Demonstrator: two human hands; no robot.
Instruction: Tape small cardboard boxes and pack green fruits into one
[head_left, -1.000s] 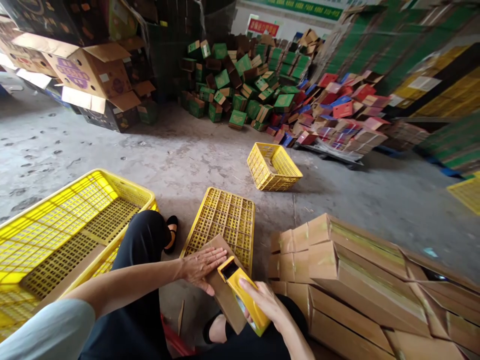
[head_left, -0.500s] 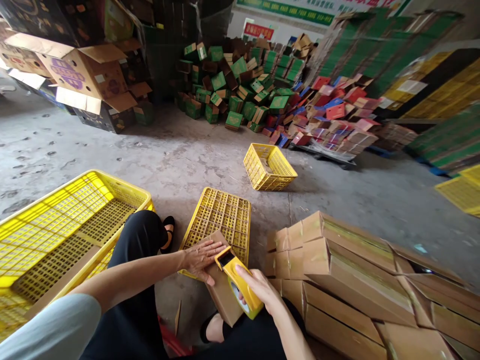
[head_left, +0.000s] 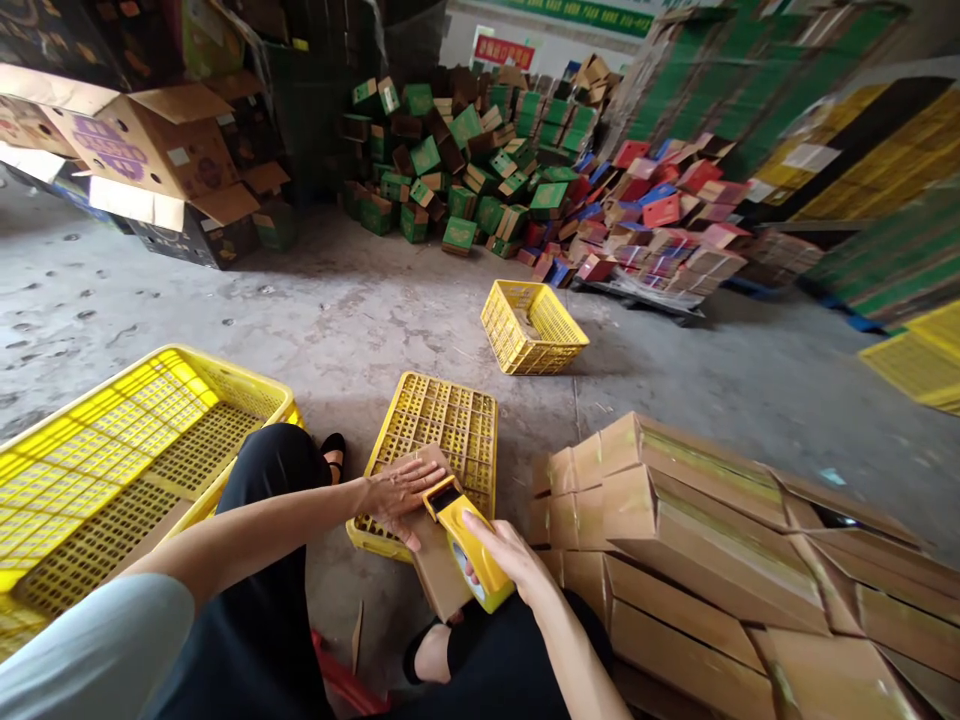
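Note:
My left hand (head_left: 405, 492) lies flat with its fingers spread on the upper end of a brown cardboard box (head_left: 442, 562). My right hand (head_left: 501, 556) wraps round a yellow handheld tape dispenser (head_left: 474, 536), with a dark opening at its front and a pale round roll in its side. The dispenser's front end is on or just above the box, close to my left fingertips; contact is hard to tell. An upturned yellow plastic crate (head_left: 441, 420) carries the box's far end, while the near end is by my right leg.
A large yellow crate (head_left: 172, 440) stands at my left with cardboard inside. Stacked cardboard boxes (head_left: 720, 545) rise at my right. Farther off are a smaller yellow crate (head_left: 536, 352), heaped green boxes (head_left: 459, 235), red and blue boxes (head_left: 660, 210), and open cartons (head_left: 142, 145).
The view has shifted slightly, moving most of the scene a little left. Both hands, the tape dispenser and the box keep nearly the same arrangement.

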